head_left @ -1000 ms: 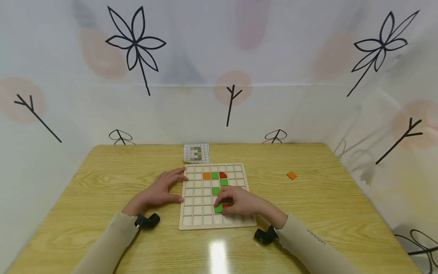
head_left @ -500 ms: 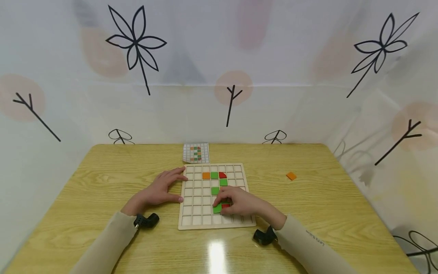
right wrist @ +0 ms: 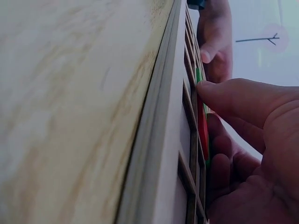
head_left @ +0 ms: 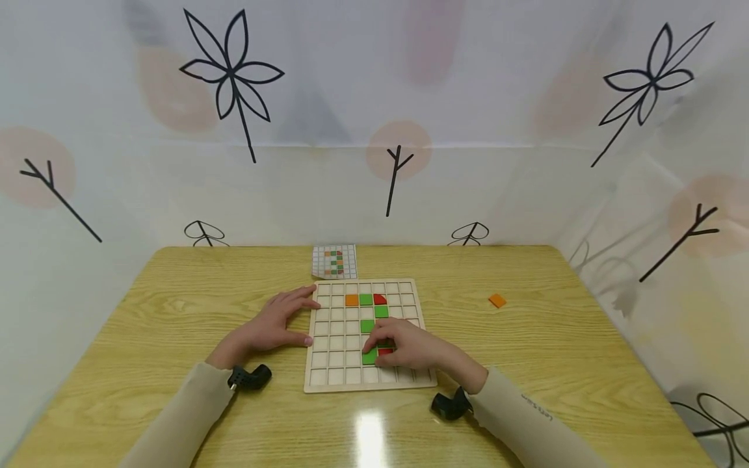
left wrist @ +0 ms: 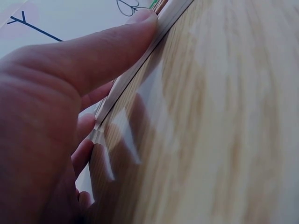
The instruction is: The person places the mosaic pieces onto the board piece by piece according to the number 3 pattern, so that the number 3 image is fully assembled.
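Observation:
A wooden grid board [head_left: 338, 377] lies on the table, with orange, green and red tiles in some cells. My left hand [head_left: 272, 328] rests at its left side, fingers spread, thumb and fingertips touching the rim. In the left wrist view the thumb [left wrist: 112, 51] presses along the board's edge. Over the lower middle cells, my right hand [head_left: 412, 344] pinches a green tile [head_left: 369, 357] between thumb and index finger. A red tile [head_left: 384, 351] sits just right of it, partly covered by the hand. The right wrist view shows the red tile [right wrist: 202, 128] beneath the fingers.
A small printed card [head_left: 334, 262] with a coloured grid pattern lies behind the board. One loose orange tile [head_left: 497, 300] is on the table [head_left: 526, 364] to the right. A patterned cloth [head_left: 292, 195] hangs behind the table.
The green tile under the right hand has shifted slightly left and now lies squarer with its cell. The left hand has stayed at the board's edge.

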{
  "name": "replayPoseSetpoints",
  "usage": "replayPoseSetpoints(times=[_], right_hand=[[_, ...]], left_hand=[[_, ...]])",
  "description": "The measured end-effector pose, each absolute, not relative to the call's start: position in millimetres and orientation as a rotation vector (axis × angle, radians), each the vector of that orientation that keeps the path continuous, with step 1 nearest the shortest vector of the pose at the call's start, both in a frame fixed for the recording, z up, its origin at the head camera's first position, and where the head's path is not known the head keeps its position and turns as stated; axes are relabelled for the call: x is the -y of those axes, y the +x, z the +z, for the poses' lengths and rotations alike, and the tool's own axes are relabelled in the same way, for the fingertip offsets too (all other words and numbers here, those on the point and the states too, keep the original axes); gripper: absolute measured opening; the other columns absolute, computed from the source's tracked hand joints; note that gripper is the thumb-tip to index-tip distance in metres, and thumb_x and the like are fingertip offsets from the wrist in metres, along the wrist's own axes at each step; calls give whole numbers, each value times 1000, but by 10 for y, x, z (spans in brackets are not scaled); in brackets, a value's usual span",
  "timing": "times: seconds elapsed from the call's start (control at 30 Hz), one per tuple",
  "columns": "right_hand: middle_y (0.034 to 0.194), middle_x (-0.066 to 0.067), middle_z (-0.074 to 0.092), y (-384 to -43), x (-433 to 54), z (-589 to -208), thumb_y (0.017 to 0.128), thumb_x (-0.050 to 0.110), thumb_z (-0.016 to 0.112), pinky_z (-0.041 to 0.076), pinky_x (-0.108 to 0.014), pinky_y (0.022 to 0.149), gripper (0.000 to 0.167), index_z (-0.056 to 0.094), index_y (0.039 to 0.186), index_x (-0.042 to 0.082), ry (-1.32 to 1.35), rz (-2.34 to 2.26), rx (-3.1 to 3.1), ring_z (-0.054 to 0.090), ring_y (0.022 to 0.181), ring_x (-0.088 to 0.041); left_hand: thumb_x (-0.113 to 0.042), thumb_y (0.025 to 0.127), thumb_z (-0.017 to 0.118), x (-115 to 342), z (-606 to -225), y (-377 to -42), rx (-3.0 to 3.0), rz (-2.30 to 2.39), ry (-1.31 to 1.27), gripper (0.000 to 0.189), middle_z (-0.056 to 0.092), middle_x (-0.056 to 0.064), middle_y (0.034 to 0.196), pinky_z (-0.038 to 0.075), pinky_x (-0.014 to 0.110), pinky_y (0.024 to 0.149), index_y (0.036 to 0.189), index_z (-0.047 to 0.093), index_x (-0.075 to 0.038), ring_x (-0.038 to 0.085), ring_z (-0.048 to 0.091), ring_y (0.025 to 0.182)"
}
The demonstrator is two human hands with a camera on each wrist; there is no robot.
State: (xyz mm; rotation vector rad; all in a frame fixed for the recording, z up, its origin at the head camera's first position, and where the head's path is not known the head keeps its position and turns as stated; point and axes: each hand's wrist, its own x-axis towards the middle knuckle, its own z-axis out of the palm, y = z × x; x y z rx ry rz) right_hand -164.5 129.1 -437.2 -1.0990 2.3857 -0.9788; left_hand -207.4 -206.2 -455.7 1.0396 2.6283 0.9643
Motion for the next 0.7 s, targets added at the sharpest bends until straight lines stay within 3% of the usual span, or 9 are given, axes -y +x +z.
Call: replayPoseSetpoints(times=[0.43, 0.7], right_hand=[[102, 5, 64, -1706, -1330, -4322, 91, 13, 73, 48, -28, 80, 21, 73, 111, 19, -1093, -1033, -2311, 54, 88, -14], [100, 2, 68, -1746, -1419, -4296, 92, 4, 69, 51, -28, 78, 19, 74, 108, 12, -947, -1191, -2317, 59, 86, -12]], left_hand=[[-44, 84, 78, 2077, -4566, -2081, -2634, 960, 1046, 65, 24, 10, 163, 12, 67, 110, 138, 56, -17, 39, 20, 146], [-45, 84, 78, 2079, -4569, -2079, -2636, 963, 1050, 65, 25, 10, 163, 11, 66, 110, 138, 56, -17, 39, 21, 146]])
